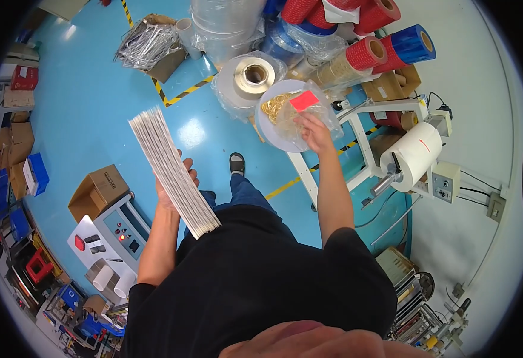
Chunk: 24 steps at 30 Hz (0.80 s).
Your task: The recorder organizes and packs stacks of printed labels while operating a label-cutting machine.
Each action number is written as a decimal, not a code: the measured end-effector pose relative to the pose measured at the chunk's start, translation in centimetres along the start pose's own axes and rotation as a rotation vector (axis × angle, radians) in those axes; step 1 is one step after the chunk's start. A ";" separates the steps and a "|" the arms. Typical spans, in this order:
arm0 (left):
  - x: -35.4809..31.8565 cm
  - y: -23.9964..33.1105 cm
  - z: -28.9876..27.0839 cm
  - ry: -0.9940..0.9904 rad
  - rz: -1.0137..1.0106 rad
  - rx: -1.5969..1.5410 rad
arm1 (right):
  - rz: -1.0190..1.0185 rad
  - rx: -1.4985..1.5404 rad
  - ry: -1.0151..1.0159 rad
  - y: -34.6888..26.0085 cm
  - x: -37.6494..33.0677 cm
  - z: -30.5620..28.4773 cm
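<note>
A long, thick stack of thin white-grey sheets [167, 161] tilts in front of my left side, its layered edges facing up. My left hand [188, 169] is closed around it from below; some fingertips show along its right side, and the palm is hidden. My right hand [315, 134] reaches forward with its fingers bent together on a clear plastic bag [294, 122]. Yellow rubber bands [275, 107] lie at the bag's left side, and a red label [304, 101] shows on it. Beneath the bag is a round, pale roll end [265, 129].
Wrapped film rolls [225, 30] and red and blue rolls [414, 46] crowd the far side. A white frame carries a large white roll [414, 154] at right. To the left stand a cardboard box [100, 190] and a control panel [124, 232]. A box of metal pieces [151, 45] sits farther off.
</note>
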<state>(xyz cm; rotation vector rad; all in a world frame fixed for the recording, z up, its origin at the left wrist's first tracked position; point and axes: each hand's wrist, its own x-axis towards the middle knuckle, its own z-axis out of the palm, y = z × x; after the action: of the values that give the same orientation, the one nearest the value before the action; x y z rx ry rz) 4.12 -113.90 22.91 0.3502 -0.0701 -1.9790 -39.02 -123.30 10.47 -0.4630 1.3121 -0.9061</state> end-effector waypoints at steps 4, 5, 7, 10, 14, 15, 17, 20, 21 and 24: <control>0.7 -0.9 0.6 -0.019 -0.032 -0.012 | -0.199 -1.602 0.164 -1.1 4.8 0.3; 0.8 -1.0 0.8 -0.032 -0.044 -0.035 | -0.202 -1.603 0.160 -1.0 5.3 0.5; 0.6 -1.2 0.6 -0.037 -0.041 -0.037 | -0.176 -1.591 0.020 -1.5 6.1 1.9; 0.5 -1.5 3.0 0.008 0.005 -0.075 | -0.190 -1.784 0.121 -0.3 6.5 1.2; 0.4 -1.4 2.3 0.071 0.006 0.031 | -0.415 -1.439 0.295 1.1 6.1 -3.2; 0.2 -1.4 1.9 0.076 0.014 0.045 | -0.433 -1.511 0.280 -0.3 5.3 -2.5; -0.5 -1.5 1.5 0.084 0.035 0.056 | -0.456 -1.312 0.288 -3.6 1.9 0.6; 0.3 -1.9 1.8 0.083 -0.005 0.049 | -0.422 -1.005 0.293 -4.0 0.3 -1.2; 0.6 -2.1 2.0 0.075 -0.025 0.046 | -0.420 -1.004 0.304 -3.9 0.0 -1.5; 1.2 -2.8 2.1 0.065 -0.060 0.048 | -0.442 -1.002 0.288 -3.7 0.5 -1.5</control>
<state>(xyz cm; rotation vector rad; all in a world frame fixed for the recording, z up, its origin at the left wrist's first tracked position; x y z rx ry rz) 0.62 -114.05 24.10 0.4520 -0.0660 -2.0263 -41.60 -125.57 12.63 -1.4837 1.9365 -0.6144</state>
